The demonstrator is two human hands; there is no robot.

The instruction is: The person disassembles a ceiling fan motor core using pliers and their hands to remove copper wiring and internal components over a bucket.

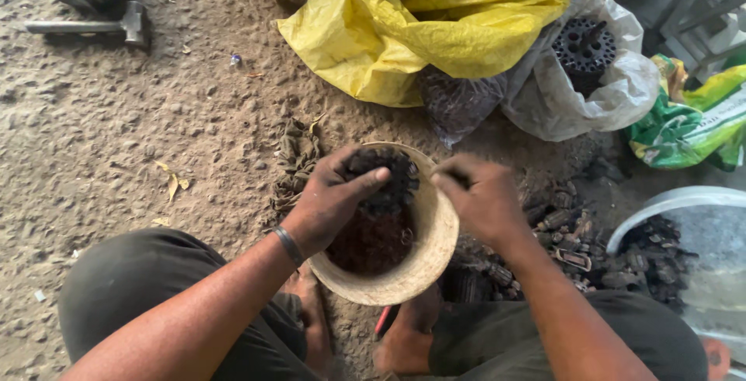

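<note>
A round tan bowl [435,233] stands on the dirt ground between my feet, with dark reddish-brown matter inside. My left hand [330,198] reaches over its near-left rim and grips a black, lumpy charcoal piece [392,179] held above the bowl's far side. A dark band circles that wrist. My right hand [482,198] hovers at the bowl's right rim, fingers curled and pinched close to the black piece; whether it holds anything is hidden.
A yellow plastic sack [420,23] lies beyond the bowl, beside a white bag holding a black perforated briquette [584,45]. Broken black pieces [567,233] lie on the right, near a white basin [676,202]. A grey metal tool [85,0] sits top left.
</note>
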